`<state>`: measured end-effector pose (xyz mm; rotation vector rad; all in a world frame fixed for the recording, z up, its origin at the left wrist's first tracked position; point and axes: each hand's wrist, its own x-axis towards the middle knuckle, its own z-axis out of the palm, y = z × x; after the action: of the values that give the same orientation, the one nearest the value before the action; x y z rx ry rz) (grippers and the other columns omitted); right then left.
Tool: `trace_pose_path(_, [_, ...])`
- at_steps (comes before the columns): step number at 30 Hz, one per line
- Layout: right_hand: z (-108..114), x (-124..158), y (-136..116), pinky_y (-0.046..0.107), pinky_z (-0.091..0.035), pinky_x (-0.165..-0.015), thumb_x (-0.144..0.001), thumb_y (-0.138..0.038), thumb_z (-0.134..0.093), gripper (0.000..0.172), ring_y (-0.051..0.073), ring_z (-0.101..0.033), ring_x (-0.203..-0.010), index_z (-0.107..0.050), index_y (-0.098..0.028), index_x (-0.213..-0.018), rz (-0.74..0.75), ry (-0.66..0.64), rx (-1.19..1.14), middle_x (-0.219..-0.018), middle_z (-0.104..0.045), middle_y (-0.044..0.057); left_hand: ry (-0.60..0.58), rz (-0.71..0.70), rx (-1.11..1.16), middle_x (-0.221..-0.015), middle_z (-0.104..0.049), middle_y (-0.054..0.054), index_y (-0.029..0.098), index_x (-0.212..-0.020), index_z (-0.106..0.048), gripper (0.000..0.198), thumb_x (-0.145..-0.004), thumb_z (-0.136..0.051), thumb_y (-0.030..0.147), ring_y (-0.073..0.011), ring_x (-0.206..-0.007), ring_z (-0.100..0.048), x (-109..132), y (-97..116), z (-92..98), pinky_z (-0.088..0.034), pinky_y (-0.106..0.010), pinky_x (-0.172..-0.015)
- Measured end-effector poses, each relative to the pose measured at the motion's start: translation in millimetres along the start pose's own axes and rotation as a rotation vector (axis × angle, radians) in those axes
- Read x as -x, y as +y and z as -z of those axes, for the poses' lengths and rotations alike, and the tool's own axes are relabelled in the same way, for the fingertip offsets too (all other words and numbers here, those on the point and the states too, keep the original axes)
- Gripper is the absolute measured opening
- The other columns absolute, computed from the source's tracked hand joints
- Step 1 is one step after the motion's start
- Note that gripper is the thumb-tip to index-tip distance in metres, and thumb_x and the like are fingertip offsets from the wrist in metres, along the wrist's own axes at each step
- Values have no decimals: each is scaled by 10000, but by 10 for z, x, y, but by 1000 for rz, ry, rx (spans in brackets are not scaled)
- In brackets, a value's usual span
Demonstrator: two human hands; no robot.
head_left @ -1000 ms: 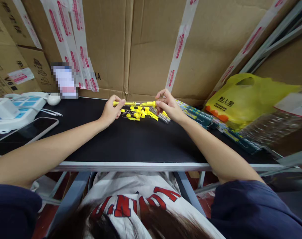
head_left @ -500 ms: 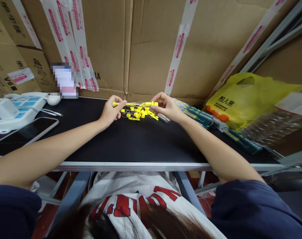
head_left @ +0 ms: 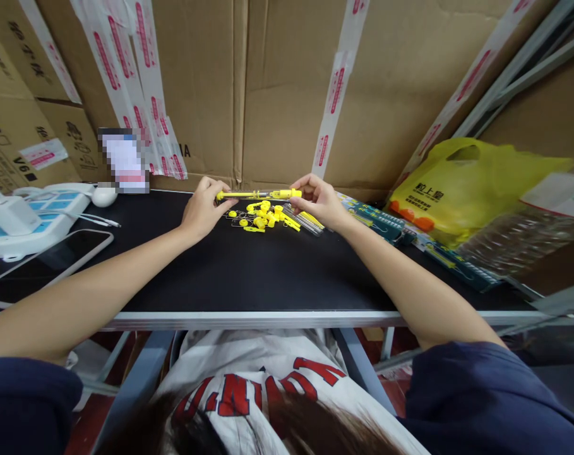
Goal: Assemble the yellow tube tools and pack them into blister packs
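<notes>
Between my hands, above the table, stretches a slim yellow and clear tube-like tool (head_left: 256,194) with a thicker yellow piece at its right end. My left hand (head_left: 202,210) pinches the tool's left end between thumb and fingers. On the thicker yellow end my right hand (head_left: 321,201) is closed. Beneath the tool lies a pile of small yellow plastic parts (head_left: 268,218), with thin wire pieces at its left. Clear thin tubes (head_left: 308,222) rest beside the pile, close under my right hand.
Green and yellow printed packages (head_left: 381,222) lie at the right, near a yellow plastic bag (head_left: 466,183) and clear plastic packaging (head_left: 523,234). A phone (head_left: 50,262) and a white power strip (head_left: 54,212) with cables sit at the left. Taped cardboard (head_left: 287,95) walls the back.
My left hand has shifted slightly left along with the tool's left end. My right hand stays nearly in place, still closed on the other end. The view has tilted slightly.
</notes>
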<state>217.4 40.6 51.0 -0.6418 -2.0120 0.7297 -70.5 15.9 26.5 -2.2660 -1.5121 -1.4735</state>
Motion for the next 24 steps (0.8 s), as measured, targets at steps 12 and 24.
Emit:
trace_pose_path(12, [-100, 33, 128, 279, -534, -576, -735, -579, -755, 496, 105, -562, -589, -460, -225, -919, -38, 3, 33, -708, -573, -27, 50, 304, 123, -815, -680, -32, 176, -839, -624, 284, -726, -761, 398, -176, -783, -618, -27, -96, -71, -461, -300, -752])
trace_pose_path(24, [-135, 47, 91, 290, -501, -563, -690, -578, -789, 516, 109, -587, -591, -491, -218, -909, -26, 48, 67, -750, -619, -13, -85, 253, 302, -749, -690, -40, 184, -917, -562, 165, -906, -556, 348, -101, -519, -497, 49, -86, -116, -365, -229, -493])
